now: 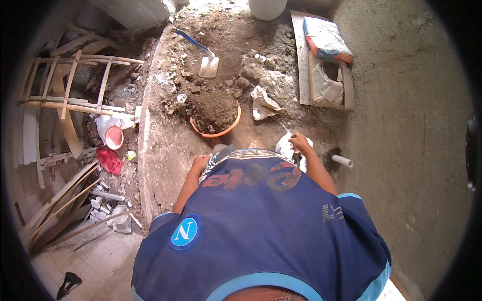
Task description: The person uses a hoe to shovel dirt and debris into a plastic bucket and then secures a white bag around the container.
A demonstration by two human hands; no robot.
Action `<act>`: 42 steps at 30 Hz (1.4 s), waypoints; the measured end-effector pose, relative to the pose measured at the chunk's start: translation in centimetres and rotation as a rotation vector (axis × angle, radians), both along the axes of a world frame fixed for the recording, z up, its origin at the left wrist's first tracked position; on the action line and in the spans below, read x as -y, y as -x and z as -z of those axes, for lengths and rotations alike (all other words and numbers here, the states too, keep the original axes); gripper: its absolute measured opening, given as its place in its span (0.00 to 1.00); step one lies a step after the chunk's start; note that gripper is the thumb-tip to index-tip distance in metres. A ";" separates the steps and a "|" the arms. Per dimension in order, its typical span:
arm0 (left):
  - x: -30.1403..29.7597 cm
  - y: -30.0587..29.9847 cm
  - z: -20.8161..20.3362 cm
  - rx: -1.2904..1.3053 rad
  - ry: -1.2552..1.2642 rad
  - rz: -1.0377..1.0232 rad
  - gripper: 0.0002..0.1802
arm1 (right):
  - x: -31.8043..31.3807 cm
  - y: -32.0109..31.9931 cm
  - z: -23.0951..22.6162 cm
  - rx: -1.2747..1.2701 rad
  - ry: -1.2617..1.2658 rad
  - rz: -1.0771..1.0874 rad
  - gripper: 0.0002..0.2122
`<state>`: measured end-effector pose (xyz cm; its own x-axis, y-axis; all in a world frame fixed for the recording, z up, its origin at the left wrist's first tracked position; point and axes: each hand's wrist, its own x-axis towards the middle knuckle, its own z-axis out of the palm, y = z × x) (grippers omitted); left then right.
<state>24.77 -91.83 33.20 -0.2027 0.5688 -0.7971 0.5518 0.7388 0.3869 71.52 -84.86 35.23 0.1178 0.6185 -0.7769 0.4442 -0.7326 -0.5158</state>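
My right hand is closed, its fingers pinched at the top of a white plastic bag beside my right leg. A thin white strand runs from near those fingers toward a crumpled pale sack on the ground. My left hand rests against my left thigh, with its fingers mostly hidden. In front of my feet is an orange-rimmed tub heaped with dark soil. Beyond it a shovel with a blue handle lies on the dirt, its blade toward me.
A bare wall rises on the right, with a white pipe stub low by it. A cement bag lies on boards at the far right. Leftward are a wooden ladder-like frame, a pink bucket, red cloth and scrap timber.
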 end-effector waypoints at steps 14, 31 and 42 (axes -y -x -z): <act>6.5 3.5 1.9 0.078 0.027 -0.155 0.20 | 14.3 -4.5 3.5 -0.022 0.561 -0.051 0.10; 20.5 4.5 5.8 0.055 0.212 -0.476 0.27 | -0.9 -0.3 -0.1 0.004 0.146 -0.048 0.19; 3.6 6.4 1.8 0.179 0.048 -0.355 0.18 | 8.1 0.1 -1.0 0.148 0.523 -0.145 0.18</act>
